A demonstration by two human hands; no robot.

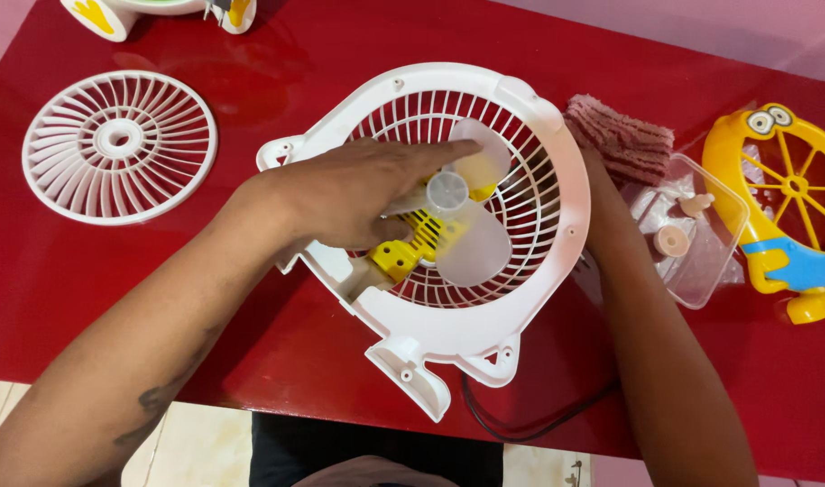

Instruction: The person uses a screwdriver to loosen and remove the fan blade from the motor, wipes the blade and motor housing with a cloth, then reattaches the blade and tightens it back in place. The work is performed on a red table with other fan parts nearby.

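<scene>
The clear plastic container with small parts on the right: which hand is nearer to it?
Right. The right hand sits behind the white fan housing, beside the clear plastic container; the left hand rests inside the housing.

A clear plastic container (701, 236), rectangular with rounded corners, lies open on the red table (277, 72) at the right. It holds small beige parts. No labels, signs or screens show.
</scene>
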